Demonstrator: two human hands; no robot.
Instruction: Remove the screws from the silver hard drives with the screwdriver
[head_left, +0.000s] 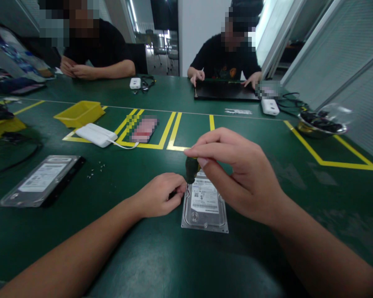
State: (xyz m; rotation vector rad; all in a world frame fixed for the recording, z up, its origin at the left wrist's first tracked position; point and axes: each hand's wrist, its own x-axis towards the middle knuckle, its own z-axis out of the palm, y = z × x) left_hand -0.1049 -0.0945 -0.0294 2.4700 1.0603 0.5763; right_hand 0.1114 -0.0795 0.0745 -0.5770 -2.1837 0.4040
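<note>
Spare drive: at far left we note a second hard drive (40, 180) lying flat on the bench (267, 256), well apart from the work; small loose screws (95, 170) lie scattered just beside it
Yellow bin: an open yellow tray (81, 112) sits further back, with a white box (96, 134) and its cable near it
Left hand: our left hand (160, 194) rests on the bench touching the left edge of the hard drive (205, 205); its fingers are curled together, pinching something small and dark that we cannot identify
Work piece: the hard drive lies label-up at centre bench, between both hands, square to us
Tool: a dark-handled screwdriver (191, 169) stands near upright over the drive's upper left corner; the tip is hidden from us
Right hand: our right hand (239, 174) pinches the handle top between thumb and fingertips, the other fingers loosely curled
Step advice: we judge a corner screw is being turned; keep the shaft vertical, press down while twisting, hold the case firm with the left hand, and set freed screws aside together
Others: two co-workers sit across the bench, and a metal bowl (321, 122) stands at far right
</note>
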